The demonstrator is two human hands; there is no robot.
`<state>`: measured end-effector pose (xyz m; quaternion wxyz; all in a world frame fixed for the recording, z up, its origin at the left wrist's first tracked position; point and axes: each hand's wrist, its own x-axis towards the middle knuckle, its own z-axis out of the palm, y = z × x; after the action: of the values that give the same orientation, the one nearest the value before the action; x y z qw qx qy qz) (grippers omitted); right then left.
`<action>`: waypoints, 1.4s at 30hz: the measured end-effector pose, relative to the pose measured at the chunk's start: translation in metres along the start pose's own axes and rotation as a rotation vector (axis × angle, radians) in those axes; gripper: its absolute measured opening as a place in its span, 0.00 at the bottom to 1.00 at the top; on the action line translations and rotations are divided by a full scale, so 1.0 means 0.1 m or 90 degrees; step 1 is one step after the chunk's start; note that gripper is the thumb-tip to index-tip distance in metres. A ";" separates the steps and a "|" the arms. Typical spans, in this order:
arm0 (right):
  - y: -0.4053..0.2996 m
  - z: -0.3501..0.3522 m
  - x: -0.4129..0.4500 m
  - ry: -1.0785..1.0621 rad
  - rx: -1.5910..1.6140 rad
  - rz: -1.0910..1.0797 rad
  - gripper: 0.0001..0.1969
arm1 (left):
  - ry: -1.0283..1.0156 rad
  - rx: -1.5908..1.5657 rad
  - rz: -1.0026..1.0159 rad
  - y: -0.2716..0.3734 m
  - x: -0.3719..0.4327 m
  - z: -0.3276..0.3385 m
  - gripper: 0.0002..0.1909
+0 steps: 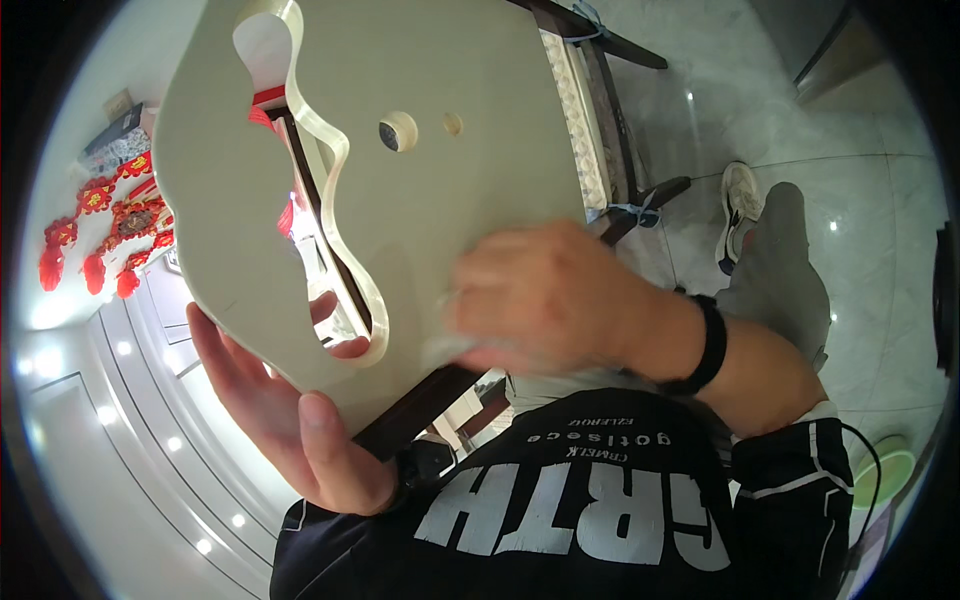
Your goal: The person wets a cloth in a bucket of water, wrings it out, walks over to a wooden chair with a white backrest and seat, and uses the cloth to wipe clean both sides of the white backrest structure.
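Note:
A pale grey-white board [480, 172] with a wavy outer edge fills the middle of the view. It has a long wavy cut-out, a round hole [397, 132] and a smaller round recess [453, 124]. My left hand [281, 420] grips its lower left edge, thumb on the near face; fingertips show through the cut-out. My right hand [544, 300] is on or just above the board's face, fingers curled and blurred by motion. A pale, smeared patch shows at its lower edge; I cannot tell what it is.
A dark wooden furniture frame [619, 120] with a patterned cushion [574, 120] and blue ties stands under the board. My shoe [739, 210] is on the grey tiled floor [840, 195]. A green bucket [885, 472] stands at right. Red hanging ornaments [135, 217] are at left.

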<state>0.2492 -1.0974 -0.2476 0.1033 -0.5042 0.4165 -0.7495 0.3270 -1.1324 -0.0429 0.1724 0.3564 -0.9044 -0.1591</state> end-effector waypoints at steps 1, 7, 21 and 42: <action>-0.17 0.05 0.13 0.019 0.022 -0.010 0.14 | 0.012 -0.007 -0.012 0.01 -0.02 -0.02 0.49; -0.04 0.01 -0.03 0.021 -0.013 0.029 0.08 | 0.017 -0.009 -0.048 -0.04 0.00 -0.02 0.50; -0.05 0.07 0.01 0.085 -0.049 -0.031 0.13 | 0.035 0.012 -0.058 -0.01 0.01 -0.02 0.56; -0.31 -0.18 0.23 -0.037 -0.100 0.085 0.13 | 0.024 0.039 -0.013 0.02 0.08 -0.04 0.54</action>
<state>0.2319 -1.0818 -0.2125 0.1254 -0.5034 0.5032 -0.6911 0.3216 -1.1372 -0.0369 0.1766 0.3733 -0.9020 -0.1262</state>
